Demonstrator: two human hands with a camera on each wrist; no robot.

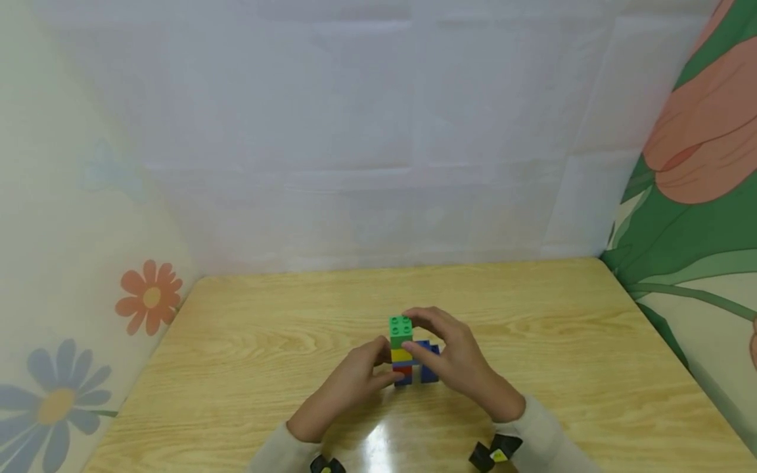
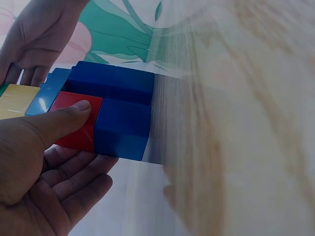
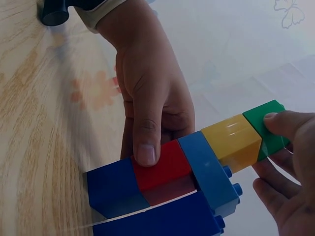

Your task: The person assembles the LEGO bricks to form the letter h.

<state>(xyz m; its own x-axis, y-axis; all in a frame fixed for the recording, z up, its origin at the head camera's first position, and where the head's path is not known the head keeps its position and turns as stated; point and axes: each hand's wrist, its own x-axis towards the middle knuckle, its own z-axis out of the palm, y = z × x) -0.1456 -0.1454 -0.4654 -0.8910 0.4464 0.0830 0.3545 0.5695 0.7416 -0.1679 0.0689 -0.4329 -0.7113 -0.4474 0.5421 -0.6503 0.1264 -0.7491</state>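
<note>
A stack of toy building bricks stands on the table. From the bottom up it has a dark blue brick [image 3: 113,189], a red brick [image 3: 165,167], a wider light blue brick [image 3: 209,172], a yellow brick [image 3: 230,140] and a green brick [image 1: 400,332] on top. Beside it, under the wide brick's overhang, stand dark blue bricks [image 2: 113,78], with a narrow gap between. My left hand [image 1: 357,374] grips the red brick low down, thumb on its near face and fingers behind. With thumb and fingers my right hand [image 1: 458,351] pinches the green brick.
The wood-grain table [image 1: 266,328] meets a white sheet [image 1: 355,131] at its back edge. Flower-patterned panels flank it, blue and red flowers on the left panel [image 1: 59,263], a large pink flower on the right one [image 1: 704,144]. Dark straps [image 1: 495,453] sit at both wrists.
</note>
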